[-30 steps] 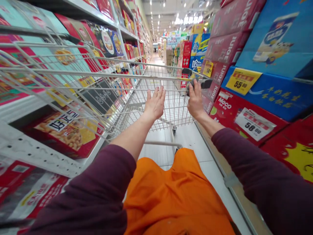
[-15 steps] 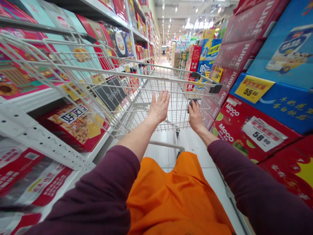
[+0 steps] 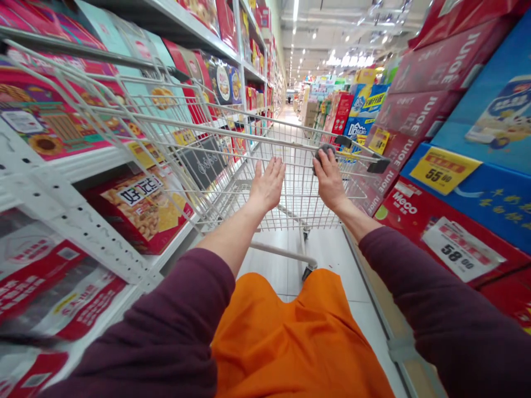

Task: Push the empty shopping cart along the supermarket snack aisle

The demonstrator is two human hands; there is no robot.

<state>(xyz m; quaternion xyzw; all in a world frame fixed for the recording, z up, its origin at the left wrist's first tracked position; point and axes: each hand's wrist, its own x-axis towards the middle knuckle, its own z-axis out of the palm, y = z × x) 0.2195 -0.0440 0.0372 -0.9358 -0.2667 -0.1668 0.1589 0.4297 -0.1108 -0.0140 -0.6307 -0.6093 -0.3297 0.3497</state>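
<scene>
My wire shopping cart [image 3: 232, 132] rolls ahead of me down a supermarket aisle, its thin zinc-coloured rods forming a rounded grid basket with nothing visible inside. My left hand [image 3: 267, 185] is open and flat, fingers slightly spread, raised just behind the mesh; I cannot tell whether the palm touches the wire. My right hand [image 3: 329, 179] is half-closed, its fingers curving over a dark grey pad [image 3: 326, 150] at the cart's top rail (too blurred to say what it is made of). Maroon knit sleeves [image 3: 157, 326] cover my forearms to just below the wrists, and a loose orange garment [image 3: 290, 342] bunches in soft folds below me, above pale glossy floor tiles [image 3: 332, 254]. On my left, white perforated metal shelving [image 3: 62, 237] holds glossy printed boxes, one a red snack box [image 3: 139, 207] showing nuts and Chinese characters. On my right, stacked dark red cartons [image 3: 427, 77] read "JUICE", above a red Meco box [image 3: 404, 204]. A white price tag [image 3: 458, 249] reads 58.00, and a yellow one [image 3: 443, 170] reads 55.00.
</scene>
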